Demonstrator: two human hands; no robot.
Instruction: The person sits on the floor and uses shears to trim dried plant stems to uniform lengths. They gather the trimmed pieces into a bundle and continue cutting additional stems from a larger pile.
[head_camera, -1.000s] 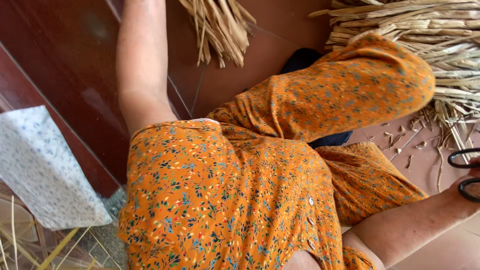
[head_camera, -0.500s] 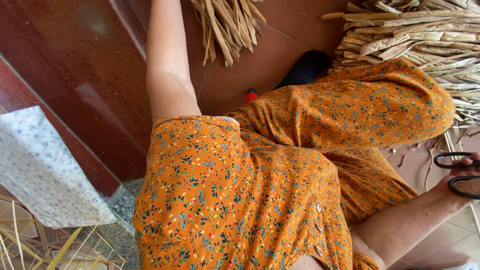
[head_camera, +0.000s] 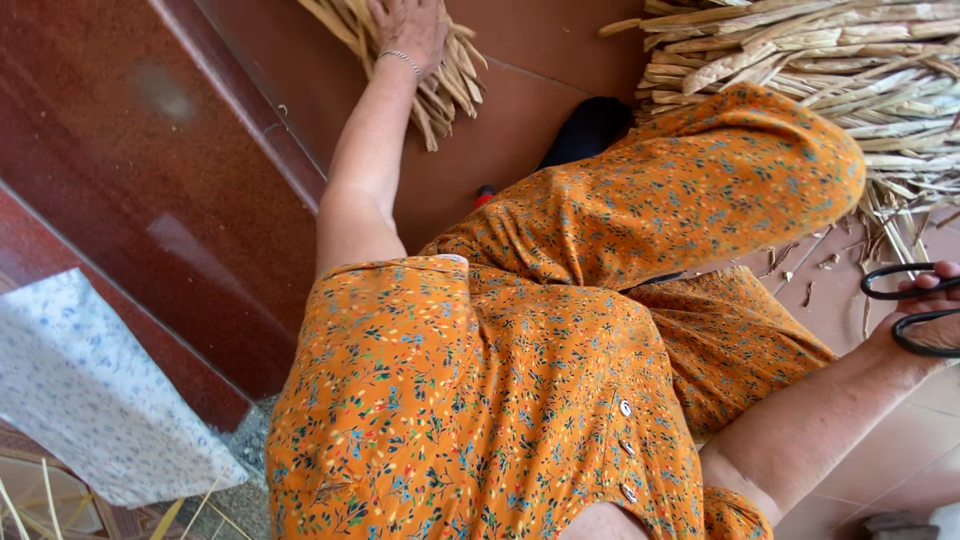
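Observation:
My left hand reaches far out to a bundle of dried tan stalks lying on the reddish floor. It lies on top of the bundle with its fingers curled over the stalks, and the frame's top edge cuts off the fingertips. A thin bracelet sits on that wrist. At the right edge, my right hand holds black scissors by the handle loops; the blades are out of view. My orange flowered dress fills the middle.
A big heap of dried stalks lies at the top right, with loose scraps on the tiles below it. A dark red step or ledge runs along the left. A pale patterned cloth lies at the lower left.
The view has shifted down and left, bringing my left hand into sight on the stalk bundle. My right hand stays at the right edge with the scissors.

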